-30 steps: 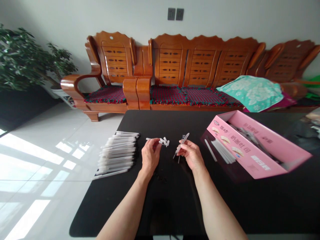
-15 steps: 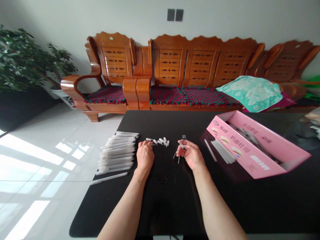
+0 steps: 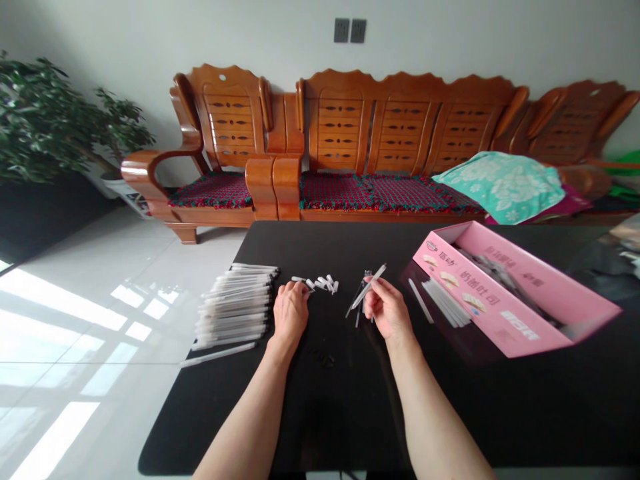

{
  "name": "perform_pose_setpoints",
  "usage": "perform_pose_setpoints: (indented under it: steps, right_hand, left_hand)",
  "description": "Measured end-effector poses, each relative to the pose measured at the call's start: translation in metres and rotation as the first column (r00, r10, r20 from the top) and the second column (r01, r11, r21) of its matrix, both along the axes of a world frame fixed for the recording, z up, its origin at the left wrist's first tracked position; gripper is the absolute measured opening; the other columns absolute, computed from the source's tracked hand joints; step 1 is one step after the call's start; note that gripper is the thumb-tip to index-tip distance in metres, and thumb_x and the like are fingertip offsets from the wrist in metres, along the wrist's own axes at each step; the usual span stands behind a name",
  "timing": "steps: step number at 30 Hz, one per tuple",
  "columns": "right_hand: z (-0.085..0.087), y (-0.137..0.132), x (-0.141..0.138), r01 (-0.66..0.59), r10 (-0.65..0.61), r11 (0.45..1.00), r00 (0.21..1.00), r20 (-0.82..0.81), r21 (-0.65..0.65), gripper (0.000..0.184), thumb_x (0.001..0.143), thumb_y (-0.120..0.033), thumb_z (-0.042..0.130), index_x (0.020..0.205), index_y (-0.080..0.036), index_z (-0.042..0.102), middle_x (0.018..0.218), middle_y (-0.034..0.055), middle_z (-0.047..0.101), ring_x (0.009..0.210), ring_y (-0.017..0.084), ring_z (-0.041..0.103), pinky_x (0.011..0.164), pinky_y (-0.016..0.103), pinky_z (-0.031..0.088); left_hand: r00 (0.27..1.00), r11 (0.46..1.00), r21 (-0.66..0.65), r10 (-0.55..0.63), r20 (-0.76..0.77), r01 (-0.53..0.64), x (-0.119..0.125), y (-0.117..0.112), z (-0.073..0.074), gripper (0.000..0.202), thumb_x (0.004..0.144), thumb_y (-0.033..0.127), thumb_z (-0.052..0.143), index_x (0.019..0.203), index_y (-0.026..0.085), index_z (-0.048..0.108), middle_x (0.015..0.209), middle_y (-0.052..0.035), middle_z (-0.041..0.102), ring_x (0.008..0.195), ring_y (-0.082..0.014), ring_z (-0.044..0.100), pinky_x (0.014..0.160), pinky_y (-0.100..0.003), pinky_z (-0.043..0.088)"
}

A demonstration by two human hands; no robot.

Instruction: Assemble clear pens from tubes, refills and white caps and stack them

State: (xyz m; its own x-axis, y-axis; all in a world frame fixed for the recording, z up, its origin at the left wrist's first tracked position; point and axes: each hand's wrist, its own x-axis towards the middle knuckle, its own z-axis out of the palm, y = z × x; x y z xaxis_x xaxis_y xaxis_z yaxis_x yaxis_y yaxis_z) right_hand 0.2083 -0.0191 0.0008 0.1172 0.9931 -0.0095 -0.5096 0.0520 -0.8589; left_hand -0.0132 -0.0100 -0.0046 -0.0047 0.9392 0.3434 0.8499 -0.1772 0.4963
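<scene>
My right hand (image 3: 387,310) pinches a slim, clear gel pen (image 3: 369,285) between thumb and fingers, tilted with its pointed end down to the left. Below it lie several thin dark pen refills (image 3: 357,319), partly hidden by the hand. My left hand (image 3: 291,310) rests on the table with curled fingers, its fingertips at the small white pen caps (image 3: 327,283). Whatever those fingers grip is hidden. To the left of that hand, a thick row of capped pens (image 3: 233,303) lies side by side, with one loose pen (image 3: 220,355) in front.
A pink cardboard box (image 3: 480,300) with pen parts in it stands on the right of the black table (image 3: 350,413). Beside it lie white tubes (image 3: 447,303). Small black pieces (image 3: 324,359) are near the middle. Behind stands a wooden sofa (image 3: 340,147).
The pen in my right hand has swung from lying mostly hidden in the fingers to a slanted position in full view. My left hand has barely moved.
</scene>
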Motion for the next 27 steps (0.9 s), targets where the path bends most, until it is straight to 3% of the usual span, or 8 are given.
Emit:
perform_pose_setpoints:
  steps: [3, 5, 7, 9, 11, 14, 27]
  right_hand:
    - [0.0, 0.001, 0.001, 0.05, -0.05, 0.998, 0.999, -0.014, -0.025, 0.028, 0.076, -0.034, 0.075, 0.094, -0.013, 0.072, 0.048, -0.0054, 0.055, 0.034, 0.007, 0.045, 0.03, 0.018, 0.033]
    - [0.001, 0.001, 0.0, 0.076, -0.076, 0.997, 0.997, -0.028, -0.024, 0.024, 0.074, -0.032, 0.076, 0.087, -0.012, 0.072, 0.048, -0.0041, 0.056, 0.036, 0.008, 0.047, 0.031, 0.019, 0.036]
    - [0.002, 0.001, 0.0, 0.083, -0.084, 0.996, 0.996, -0.039, -0.023, 0.021, 0.072, -0.032, 0.076, 0.081, -0.013, 0.071, 0.049, -0.0026, 0.059, 0.037, 0.01, 0.051, 0.032, 0.02, 0.04]
    - [0.004, 0.0, -0.002, 0.08, -0.082, 0.996, 0.996, -0.04, -0.028, 0.021, 0.07, -0.032, 0.077, 0.078, -0.014, 0.069, 0.052, -0.0006, 0.063, 0.04, 0.012, 0.056, 0.033, 0.022, 0.044]
    - [0.005, -0.001, -0.004, 0.081, -0.082, 0.996, 0.996, -0.021, -0.036, 0.023, 0.069, -0.032, 0.078, 0.079, -0.015, 0.067, 0.055, 0.001, 0.067, 0.042, 0.015, 0.06, 0.035, 0.024, 0.049]
    - [0.006, -0.001, -0.006, 0.097, -0.096, 0.995, 0.995, 0.025, -0.04, 0.024, 0.069, -0.032, 0.078, 0.081, -0.016, 0.066, 0.056, 0.0015, 0.069, 0.043, 0.016, 0.063, 0.037, 0.025, 0.052]
    - [-0.001, 0.001, -0.006, 0.102, -0.099, 0.995, 0.989, 0.113, -0.02, 0.026, 0.071, -0.035, 0.078, 0.082, -0.016, 0.065, 0.057, 0.0022, 0.07, 0.043, 0.016, 0.064, 0.037, 0.024, 0.054]
  left_hand:
    - [0.954, 0.995, -0.038, -0.077, 0.29, 0.092, 0.005, 0.001, 0.004, 0.013, 0.089, 0.024, 0.056, 0.091, 0.021, 0.068, 0.084, -0.0046, 0.068, 0.082, -0.0198, 0.063, 0.077, -0.03, 0.048]
    - [0.843, 0.976, -0.096, -0.119, 0.525, 0.197, 0.011, 0.0, 0.005, 0.015, 0.088, 0.03, 0.058, 0.093, 0.019, 0.067, 0.075, -0.0017, 0.067, 0.069, -0.0163, 0.064, 0.068, -0.027, 0.049]
    - [0.686, 0.939, -0.136, -0.126, 0.717, 0.315, 0.019, -0.001, 0.005, 0.021, 0.085, 0.036, 0.061, 0.093, 0.017, 0.066, 0.069, -0.0003, 0.064, 0.061, -0.0143, 0.062, 0.058, -0.024, 0.048]
    - [0.551, 0.9, -0.138, -0.126, 0.825, 0.413, 0.026, -0.003, 0.004, 0.027, 0.081, 0.04, 0.066, 0.091, 0.015, 0.066, 0.068, -0.0007, 0.063, 0.059, -0.0133, 0.061, 0.054, -0.022, 0.047]
    - [0.491, 0.877, -0.124, -0.138, 0.86, 0.465, 0.031, -0.005, 0.003, 0.031, 0.078, 0.042, 0.07, 0.088, 0.012, 0.068, 0.067, -0.0015, 0.064, 0.058, -0.0126, 0.06, 0.055, -0.022, 0.047]
    - [0.492, 0.869, -0.126, -0.147, 0.858, 0.479, 0.033, -0.006, 0.001, 0.033, 0.077, 0.042, 0.071, 0.088, 0.011, 0.07, 0.065, -0.002, 0.063, 0.057, -0.0118, 0.059, 0.055, -0.021, 0.047]
    - [0.65, 0.871, -0.179, -0.19, 0.736, 0.457, 0.028, -0.007, 0.0, 0.029, 0.081, 0.041, 0.066, 0.092, 0.014, 0.074, 0.063, -0.0029, 0.066, 0.057, -0.0143, 0.062, 0.055, -0.021, 0.047]
